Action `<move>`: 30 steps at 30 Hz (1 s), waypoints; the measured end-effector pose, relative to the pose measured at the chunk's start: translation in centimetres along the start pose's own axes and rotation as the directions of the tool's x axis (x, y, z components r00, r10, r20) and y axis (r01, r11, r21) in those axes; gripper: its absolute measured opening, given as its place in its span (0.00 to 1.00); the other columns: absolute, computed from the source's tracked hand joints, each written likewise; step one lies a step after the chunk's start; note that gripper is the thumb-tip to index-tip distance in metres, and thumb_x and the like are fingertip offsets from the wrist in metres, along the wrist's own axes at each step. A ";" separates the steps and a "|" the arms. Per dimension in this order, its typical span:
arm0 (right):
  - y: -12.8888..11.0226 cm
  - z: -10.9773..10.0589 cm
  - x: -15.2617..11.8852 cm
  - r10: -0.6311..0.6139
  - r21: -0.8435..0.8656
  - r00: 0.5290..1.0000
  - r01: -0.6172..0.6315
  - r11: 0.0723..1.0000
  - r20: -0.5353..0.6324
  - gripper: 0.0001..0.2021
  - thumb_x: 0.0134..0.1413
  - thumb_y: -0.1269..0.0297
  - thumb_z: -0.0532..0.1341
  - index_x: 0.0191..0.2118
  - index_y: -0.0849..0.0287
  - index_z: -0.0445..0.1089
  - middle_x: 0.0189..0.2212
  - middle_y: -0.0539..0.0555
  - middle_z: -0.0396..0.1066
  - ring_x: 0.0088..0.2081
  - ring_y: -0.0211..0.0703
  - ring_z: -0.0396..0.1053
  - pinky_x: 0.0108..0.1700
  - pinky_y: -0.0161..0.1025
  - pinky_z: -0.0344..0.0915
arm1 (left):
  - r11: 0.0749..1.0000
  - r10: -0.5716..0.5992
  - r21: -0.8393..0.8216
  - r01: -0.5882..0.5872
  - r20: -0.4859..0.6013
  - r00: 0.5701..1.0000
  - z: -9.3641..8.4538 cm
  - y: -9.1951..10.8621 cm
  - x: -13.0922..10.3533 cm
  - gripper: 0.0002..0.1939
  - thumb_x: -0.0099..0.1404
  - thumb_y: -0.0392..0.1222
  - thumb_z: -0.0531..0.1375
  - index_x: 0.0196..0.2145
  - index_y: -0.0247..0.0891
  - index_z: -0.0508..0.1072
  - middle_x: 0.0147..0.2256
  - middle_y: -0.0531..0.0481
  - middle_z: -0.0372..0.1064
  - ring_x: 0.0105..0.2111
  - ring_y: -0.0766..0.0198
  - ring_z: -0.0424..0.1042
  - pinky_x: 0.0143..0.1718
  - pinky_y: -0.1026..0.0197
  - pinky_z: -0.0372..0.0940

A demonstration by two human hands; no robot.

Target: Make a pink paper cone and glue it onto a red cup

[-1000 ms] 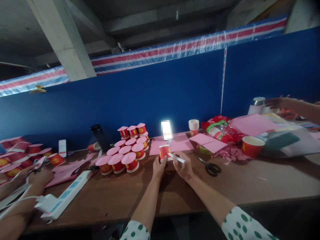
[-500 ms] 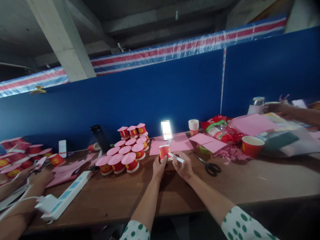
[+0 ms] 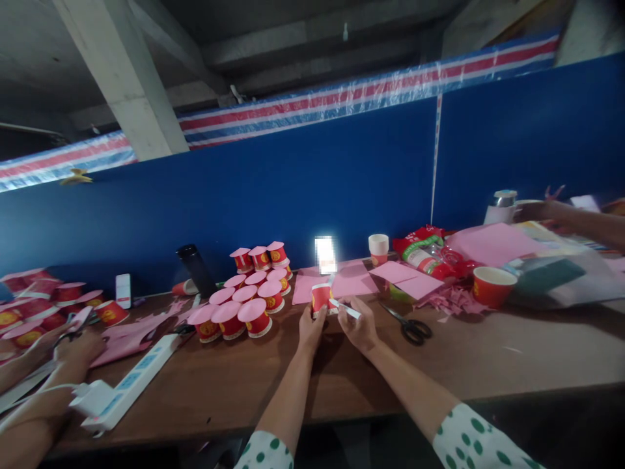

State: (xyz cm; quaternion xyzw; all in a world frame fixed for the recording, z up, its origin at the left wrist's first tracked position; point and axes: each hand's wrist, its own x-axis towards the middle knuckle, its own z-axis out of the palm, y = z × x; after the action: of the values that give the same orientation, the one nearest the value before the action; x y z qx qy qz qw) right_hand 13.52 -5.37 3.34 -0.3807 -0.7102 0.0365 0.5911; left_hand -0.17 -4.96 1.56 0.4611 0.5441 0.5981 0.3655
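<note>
My left hand (image 3: pixel 312 327) is closed around a red paper cup (image 3: pixel 321 297) with a white edge at its top, holding it low over the table. In my right hand (image 3: pixel 360 327) is a slim white pen-like tool (image 3: pixel 347 310), its tip at the cup's right side. Whether that tip touches the cup I cannot tell. Black-handled scissors (image 3: pixel 414 330) lie just right of my right hand. To the left stand several upside-down red cups (image 3: pixel 257 324) topped with pink paper discs (image 3: pixel 251 309). Behind my hands, pink paper (image 3: pixel 359 277) lies under a bright, blurred-out phone screen (image 3: pixel 326 255).
A white power strip (image 3: pixel 134 384) and a black bottle (image 3: pixel 196 269) are on the left, where another person's hands (image 3: pixel 81 348) hold scissors and pink paper. Stacked cups (image 3: pixel 378 249), pink paper shreds (image 3: pixel 454 300), a red cup (image 3: pixel 493 286) and a plastic bag (image 3: pixel 561 280) crowd the right.
Almost nothing differs. Both hands keep the cup and the white tool in nearly the same place; the whole view has shifted very slightly.
</note>
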 end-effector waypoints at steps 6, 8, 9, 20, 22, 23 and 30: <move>0.0 0.0 0.1 -0.009 0.004 1.000 0.009 1.000 -0.005 0.07 0.54 0.66 0.52 0.29 0.58 0.64 0.26 0.53 0.68 0.29 0.40 0.65 0.34 0.35 0.62 | 1.000 0.011 -0.004 -0.011 0.021 1.000 0.0 -0.1 0.0 0.27 0.52 0.55 0.60 0.44 0.33 0.68 0.34 0.43 0.71 0.31 0.60 0.71 0.27 0.63 0.66; 0.0 0.0 0.1 -0.012 -0.003 1.000 0.012 1.000 -0.007 0.07 0.54 0.66 0.52 0.29 0.58 0.65 0.26 0.53 0.68 0.29 0.40 0.65 0.34 0.35 0.62 | 1.000 0.012 0.002 -0.012 0.024 1.000 0.0 -0.1 0.1 0.27 0.52 0.55 0.59 0.45 0.34 0.68 0.36 0.42 0.71 0.32 0.60 0.71 0.28 0.63 0.66; 0.0 0.0 0.1 -0.015 -0.005 1.000 0.015 1.000 -0.010 0.07 0.54 0.66 0.52 0.29 0.58 0.65 0.26 0.53 0.68 0.29 0.40 0.65 0.33 0.34 0.62 | 1.000 0.016 0.014 -0.017 0.023 1.000 0.0 -0.1 0.1 0.26 0.52 0.55 0.59 0.45 0.34 0.68 0.36 0.42 0.71 0.32 0.60 0.71 0.28 0.63 0.66; 0.1 0.2 -0.1 -0.017 0.035 1.000 0.017 0.999 -0.015 0.07 0.54 0.66 0.51 0.31 0.58 0.65 0.27 0.53 0.68 0.31 0.40 0.66 0.36 0.36 0.63 | 0.965 0.133 0.221 -0.139 0.043 0.990 -0.2 0.2 0.0 0.23 0.55 0.52 0.57 0.43 0.33 0.69 0.33 0.44 0.72 0.32 0.59 0.71 0.33 0.63 0.64; 0.1 0.2 0.0 -0.015 0.032 1.000 0.016 0.999 -0.017 0.07 0.54 0.66 0.51 0.31 0.58 0.65 0.27 0.53 0.68 0.30 0.40 0.66 0.36 0.36 0.63 | 0.958 0.147 0.244 -0.154 0.044 0.988 -0.2 0.1 0.1 0.23 0.55 0.52 0.57 0.43 0.33 0.69 0.33 0.44 0.72 0.33 0.59 0.71 0.34 0.62 0.63; 0.1 0.2 0.0 -0.013 0.029 1.000 0.014 0.999 -0.016 0.07 0.54 0.66 0.51 0.31 0.58 0.65 0.27 0.53 0.68 0.30 0.40 0.66 0.35 0.35 0.63 | 0.957 0.146 0.246 -0.152 0.043 0.988 -0.2 0.0 0.2 0.23 0.55 0.52 0.57 0.43 0.33 0.69 0.33 0.44 0.72 0.33 0.59 0.70 0.34 0.62 0.63; 0.1 0.1 -0.1 -0.004 0.034 1.000 0.004 0.999 0.002 0.07 0.53 0.66 0.52 0.31 0.58 0.66 0.27 0.53 0.69 0.31 0.40 0.66 0.36 0.35 0.63 | 0.954 0.125 0.269 -0.129 0.035 0.992 -0.3 0.6 0.0 0.22 0.55 0.52 0.58 0.42 0.32 0.70 0.33 0.43 0.72 0.33 0.59 0.70 0.34 0.62 0.63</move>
State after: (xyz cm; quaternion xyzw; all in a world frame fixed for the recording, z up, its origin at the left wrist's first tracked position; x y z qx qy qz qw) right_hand 13.46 -5.28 3.18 -0.3692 -0.7108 0.0479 0.5968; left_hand -0.38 -5.13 2.17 0.5460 0.5869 0.5362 0.2645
